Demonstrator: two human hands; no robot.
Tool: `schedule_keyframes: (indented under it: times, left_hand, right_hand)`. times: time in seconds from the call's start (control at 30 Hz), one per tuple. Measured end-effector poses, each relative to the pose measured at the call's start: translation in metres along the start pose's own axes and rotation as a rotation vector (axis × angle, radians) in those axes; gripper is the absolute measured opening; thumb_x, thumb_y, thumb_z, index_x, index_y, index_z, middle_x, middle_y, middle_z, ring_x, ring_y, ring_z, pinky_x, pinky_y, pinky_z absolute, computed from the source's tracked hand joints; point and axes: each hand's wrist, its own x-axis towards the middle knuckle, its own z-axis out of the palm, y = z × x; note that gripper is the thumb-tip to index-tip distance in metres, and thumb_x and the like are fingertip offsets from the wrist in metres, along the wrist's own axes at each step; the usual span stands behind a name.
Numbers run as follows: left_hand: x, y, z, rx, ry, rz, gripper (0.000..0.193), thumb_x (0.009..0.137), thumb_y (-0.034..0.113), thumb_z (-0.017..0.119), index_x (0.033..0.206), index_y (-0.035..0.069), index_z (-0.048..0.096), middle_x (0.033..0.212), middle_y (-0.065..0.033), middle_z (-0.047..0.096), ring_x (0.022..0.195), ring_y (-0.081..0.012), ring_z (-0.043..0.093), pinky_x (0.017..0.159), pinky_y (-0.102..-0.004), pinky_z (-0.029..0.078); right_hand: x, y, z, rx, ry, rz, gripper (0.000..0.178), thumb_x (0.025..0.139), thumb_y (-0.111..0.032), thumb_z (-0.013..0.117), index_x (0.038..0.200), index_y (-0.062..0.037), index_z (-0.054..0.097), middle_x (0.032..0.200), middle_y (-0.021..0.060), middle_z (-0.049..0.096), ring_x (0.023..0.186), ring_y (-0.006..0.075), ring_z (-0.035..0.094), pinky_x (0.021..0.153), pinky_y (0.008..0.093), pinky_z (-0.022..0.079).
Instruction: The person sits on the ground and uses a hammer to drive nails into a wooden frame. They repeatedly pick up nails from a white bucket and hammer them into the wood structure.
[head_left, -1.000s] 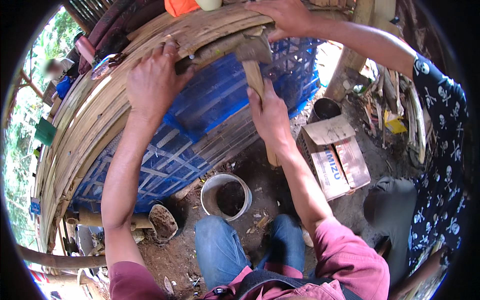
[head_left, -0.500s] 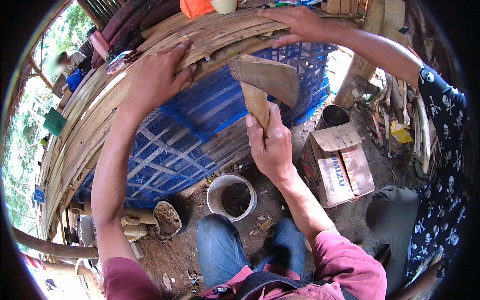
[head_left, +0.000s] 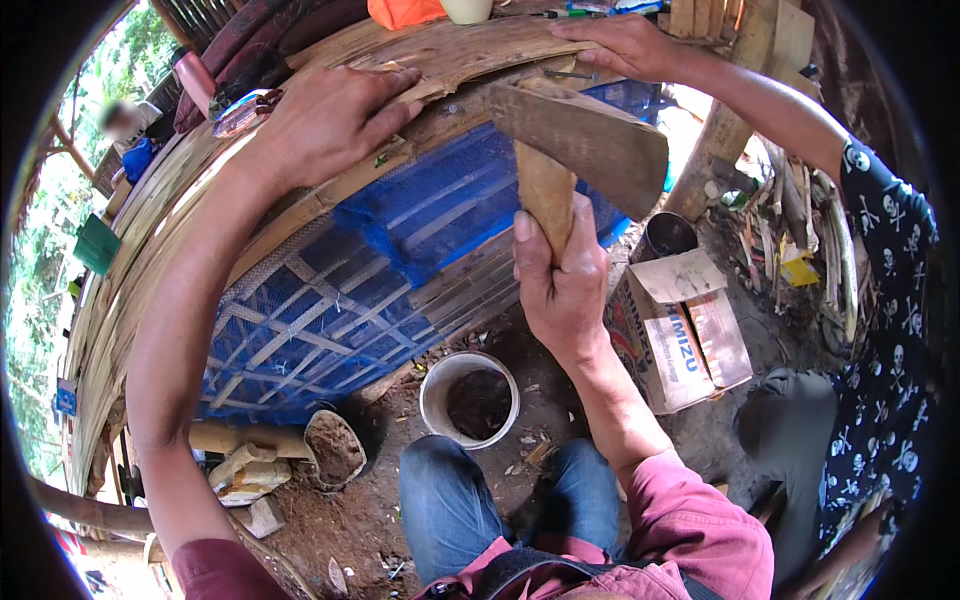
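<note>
My right hand [head_left: 565,285] is closed round the wooden handle of a hatchet [head_left: 590,140], its broad head raised and the blade pointing right. On the left, my left hand [head_left: 340,125] grips the near edge of a flattened bamboo sheet [head_left: 480,45], fingers on top and thumb along the edge. Under that edge runs a pole [head_left: 300,225], above blue netting [head_left: 400,240] over a slatted lattice. A co-worker's hand [head_left: 630,45] rests on the sheet's far right end. A thin nail-like piece [head_left: 572,74] lies just below it.
On the ground stand a white bucket [head_left: 428,395] with dark contents, a cut container [head_left: 335,450], a cardboard box [head_left: 690,350] and a dark pot [head_left: 670,235]. Firewood [head_left: 800,220] is heaped at the right. An orange bag [head_left: 405,12] and a pale cup [head_left: 467,10] sit on the bamboo.
My left hand has moved right with the bamboo edge, and more of the pole beneath shows. The hatchet has moved right and slightly down. The co-worker's hand has shifted slightly right.
</note>
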Motion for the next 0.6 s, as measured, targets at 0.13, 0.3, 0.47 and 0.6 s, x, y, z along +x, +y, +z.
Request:
schedule_keyframes:
  times: [0.13,0.3,0.47,0.6]
  left_hand:
    - [0.006,-0.001,0.003,-0.025,0.058,0.077,0.044,0.096,0.032,0.051,0.129,0.004,0.055,0.099,-0.0236,0.064,0.09,-0.0405,0.061,0.078,-0.0464,0.048]
    - [-0.003,-0.006,0.002,0.007,0.045,0.061,0.046,0.096,0.034,0.05,0.131,0.003,0.054,0.105,-0.023,0.064,0.095,-0.0406,0.06,0.082,-0.0463,0.047]
    - [-0.002,-0.003,0.001,-0.009,0.04,0.04,0.047,0.097,0.036,0.048,0.131,0.003,0.054,0.107,-0.0219,0.064,0.097,-0.0397,0.06,0.083,-0.0461,0.047]
    - [0.002,-0.003,0.002,-0.002,0.015,0.025,0.049,0.097,0.038,0.048,0.131,0.003,0.053,0.106,-0.0219,0.064,0.097,-0.0393,0.06,0.083,-0.0463,0.047]
  right_hand:
    - [0.003,0.002,0.003,-0.079,0.03,-0.014,0.033,0.092,-0.016,0.06,0.118,0.0016,0.05,0.078,0.025,0.064,0.072,0.0405,0.066,0.058,0.0421,0.052]
    - [0.0,0.014,0.018,-0.225,-0.092,0.152,0.03,0.093,-0.02,0.059,0.111,0.0014,0.051,0.071,0.0256,0.062,0.067,0.0424,0.064,0.055,0.0457,0.05]
    - [0.001,-0.005,0.005,-0.002,0.07,-0.013,0.03,0.094,-0.016,0.058,0.113,0.0044,0.049,0.073,0.0255,0.06,0.066,0.0409,0.062,0.055,0.0429,0.048]
    - [0.017,0.018,0.018,-0.339,-0.192,0.106,0.033,0.093,-0.017,0.058,0.118,0.0021,0.049,0.073,0.0269,0.062,0.069,0.0429,0.063,0.055,0.0468,0.05]
